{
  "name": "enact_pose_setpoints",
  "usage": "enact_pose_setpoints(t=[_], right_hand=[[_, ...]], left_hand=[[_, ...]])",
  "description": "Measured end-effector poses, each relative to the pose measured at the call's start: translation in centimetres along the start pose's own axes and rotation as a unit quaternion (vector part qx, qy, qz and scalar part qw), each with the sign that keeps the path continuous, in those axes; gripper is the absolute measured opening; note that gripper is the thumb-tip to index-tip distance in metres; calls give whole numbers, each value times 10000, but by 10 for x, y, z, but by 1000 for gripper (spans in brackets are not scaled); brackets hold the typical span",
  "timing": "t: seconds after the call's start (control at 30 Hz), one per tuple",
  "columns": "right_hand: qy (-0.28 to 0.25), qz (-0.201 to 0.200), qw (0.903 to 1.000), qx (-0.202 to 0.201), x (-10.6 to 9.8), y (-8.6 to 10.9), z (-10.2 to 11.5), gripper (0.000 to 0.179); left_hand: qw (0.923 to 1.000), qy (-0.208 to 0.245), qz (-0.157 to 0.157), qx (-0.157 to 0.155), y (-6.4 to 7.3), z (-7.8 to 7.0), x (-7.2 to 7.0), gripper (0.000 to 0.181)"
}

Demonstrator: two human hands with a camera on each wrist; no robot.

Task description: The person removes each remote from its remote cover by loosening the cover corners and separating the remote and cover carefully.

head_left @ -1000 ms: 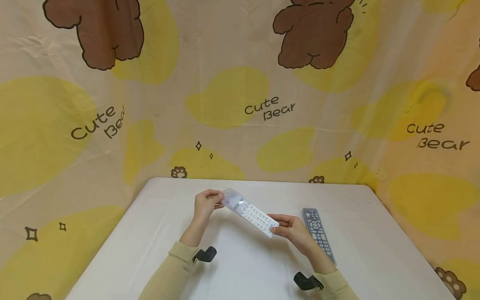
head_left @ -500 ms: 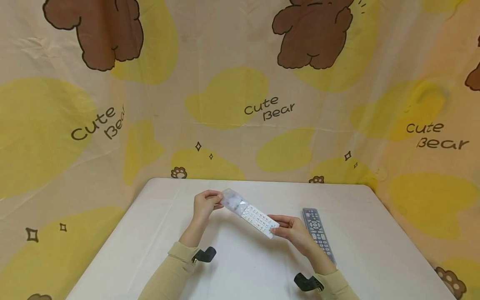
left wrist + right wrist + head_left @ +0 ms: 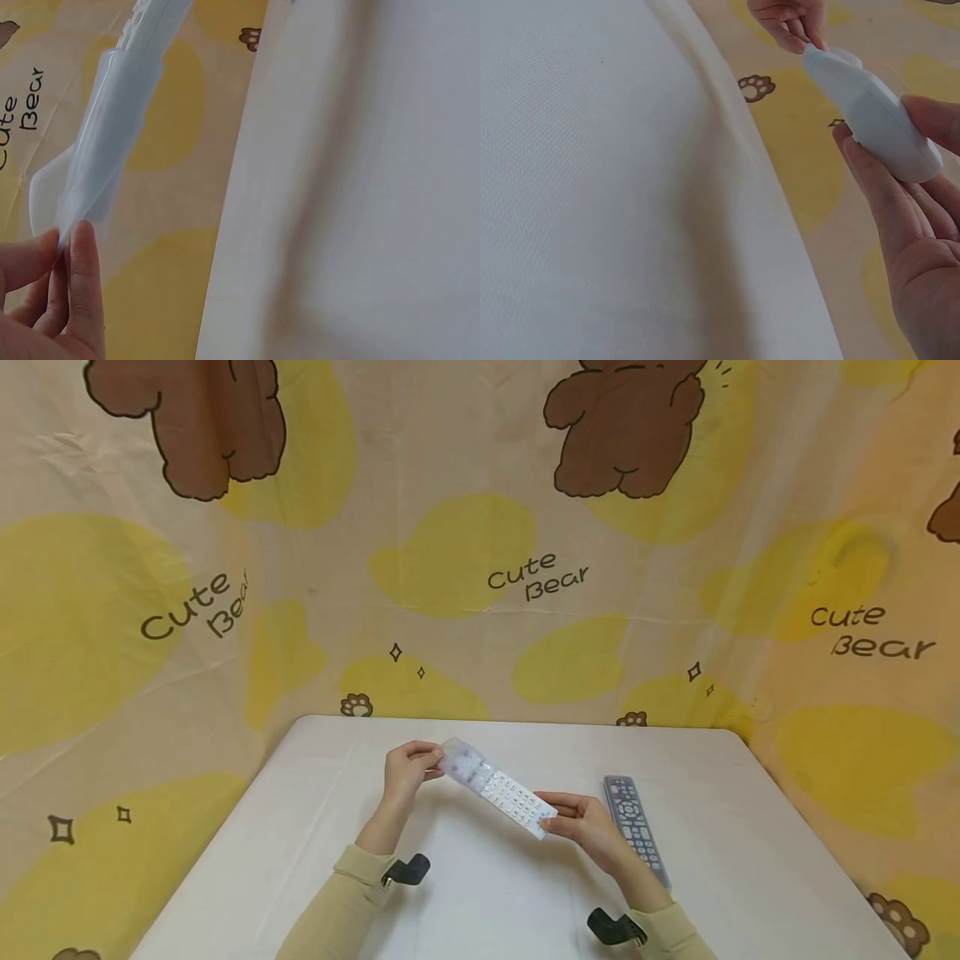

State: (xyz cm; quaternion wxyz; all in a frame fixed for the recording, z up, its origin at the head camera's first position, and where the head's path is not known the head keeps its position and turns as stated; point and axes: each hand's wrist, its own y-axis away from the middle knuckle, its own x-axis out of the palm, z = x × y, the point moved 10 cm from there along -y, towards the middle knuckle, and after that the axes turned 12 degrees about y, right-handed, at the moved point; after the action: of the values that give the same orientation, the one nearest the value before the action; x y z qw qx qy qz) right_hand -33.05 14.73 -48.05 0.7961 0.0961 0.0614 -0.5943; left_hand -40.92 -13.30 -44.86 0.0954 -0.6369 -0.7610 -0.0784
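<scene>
A white remote control (image 3: 517,799) is held tilted above the table, its keypad facing up. A translucent plastic sleeve (image 3: 467,765) covers its upper-left part, and the lower keys stick out bare. My left hand (image 3: 407,772) pinches the sleeve's far end between thumb and fingers; the left wrist view shows that pinch on the sleeve's loose edge (image 3: 64,232). At the other end, my right hand (image 3: 588,827) grips the remote's bare end, thumb on one face and fingers on the other. In the right wrist view the remote's rounded end (image 3: 907,150) rests between them.
A grey remote control (image 3: 632,818) lies on the white table (image 3: 337,827) just right of my right hand, partly behind the forearm. Behind the table hangs a bear-print cloth (image 3: 442,560). Each wrist carries a small black camera mount (image 3: 407,869).
Both hands keep their holds. The left hand and the sleeve have shifted very slightly left, showing a touch more of the remote's length.
</scene>
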Motion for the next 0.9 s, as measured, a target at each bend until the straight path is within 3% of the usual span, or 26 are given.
enact_pose_setpoints(t=[0.9], right_hand=[[-6,51,10000,-14,3,2,-2,55]], left_hand=[[10000,-3,-62,-45,-2,2,-6,16]])
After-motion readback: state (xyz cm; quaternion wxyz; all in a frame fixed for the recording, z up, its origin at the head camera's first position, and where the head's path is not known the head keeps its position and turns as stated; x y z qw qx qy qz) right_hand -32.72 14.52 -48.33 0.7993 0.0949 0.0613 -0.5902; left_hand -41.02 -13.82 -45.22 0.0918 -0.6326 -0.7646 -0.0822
